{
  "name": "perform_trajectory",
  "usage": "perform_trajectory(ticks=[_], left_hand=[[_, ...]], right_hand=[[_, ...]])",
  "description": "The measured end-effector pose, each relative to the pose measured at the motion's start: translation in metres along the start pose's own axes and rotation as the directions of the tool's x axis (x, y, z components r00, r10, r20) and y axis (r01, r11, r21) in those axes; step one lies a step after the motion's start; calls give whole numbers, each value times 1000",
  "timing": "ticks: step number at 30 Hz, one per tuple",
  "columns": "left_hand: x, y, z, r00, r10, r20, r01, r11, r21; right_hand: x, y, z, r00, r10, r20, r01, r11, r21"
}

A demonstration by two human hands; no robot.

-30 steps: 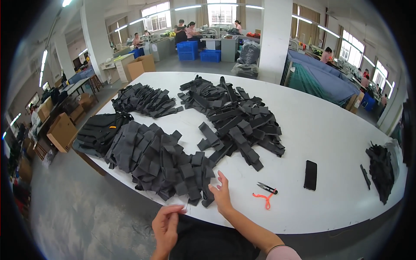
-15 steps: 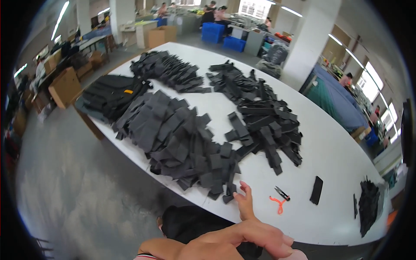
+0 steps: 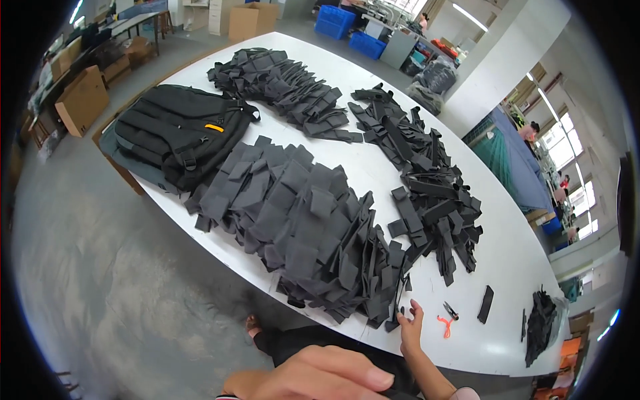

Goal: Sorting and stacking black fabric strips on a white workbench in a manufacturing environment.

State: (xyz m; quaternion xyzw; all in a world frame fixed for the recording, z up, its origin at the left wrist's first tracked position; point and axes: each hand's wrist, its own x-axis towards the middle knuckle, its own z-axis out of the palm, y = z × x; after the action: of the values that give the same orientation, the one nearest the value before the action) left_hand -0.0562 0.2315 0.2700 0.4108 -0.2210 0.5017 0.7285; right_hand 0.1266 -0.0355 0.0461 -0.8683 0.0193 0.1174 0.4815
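We are resting our right hand (image 3: 409,325) on the near edge of the white table (image 3: 520,267), fingers spread and loose, fingertips touching the nearest end of the big heap of dark grey fabric pieces (image 3: 313,227) and gripping nothing. Our left hand (image 3: 320,377) is hanging below the table's near edge, close to the camera, fingers lying together and relaxed, holding nothing. Just beyond the right hand, the small orange-handled snips (image 3: 445,321) are lying on the table, with a flat black rectangular piece (image 3: 486,304) just beside them. Farther across the table from the grey heap, a pile of black strips (image 3: 427,180) is sprawling, and another stack of dark pieces (image 3: 287,80) is sitting toward the far end. A black backpack (image 3: 177,137) is lying zipped at the table's left edge, contents hidden. Beyond the table's far end, blue crates (image 3: 350,27) and cardboard boxes (image 3: 253,20) are standing on the floor; we cannot tell what they hold
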Motion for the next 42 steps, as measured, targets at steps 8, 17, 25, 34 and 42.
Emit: perform_trajectory(ticks=[8, 17, 25, 34, 42], left_hand=[[53, 66, -14, 984, -34, -174, 41, 998, 41], [87, 98, -49, 913, 33, -407, 71, 969, 237], [114, 108, -40, 909, -404, 99, 416, 878, -238], [108, 68, -47, 807, -437, 398, 570, 755, -325], [108, -16, -168, 701, -713, 8, 427, 429, 796]], right_hand=[[-56, -58, 18, 999, -11, -49, 9, 999, -42], [-144, -70, 73, 999, -47, 21, 46, 998, 45], [-168, -128, 128, 893, -246, 376, 260, 966, 14], [-159, -136, 110, 970, -192, 152, 166, 972, 166], [-95, -103, 70, 853, -328, -406, 278, 944, -179]])
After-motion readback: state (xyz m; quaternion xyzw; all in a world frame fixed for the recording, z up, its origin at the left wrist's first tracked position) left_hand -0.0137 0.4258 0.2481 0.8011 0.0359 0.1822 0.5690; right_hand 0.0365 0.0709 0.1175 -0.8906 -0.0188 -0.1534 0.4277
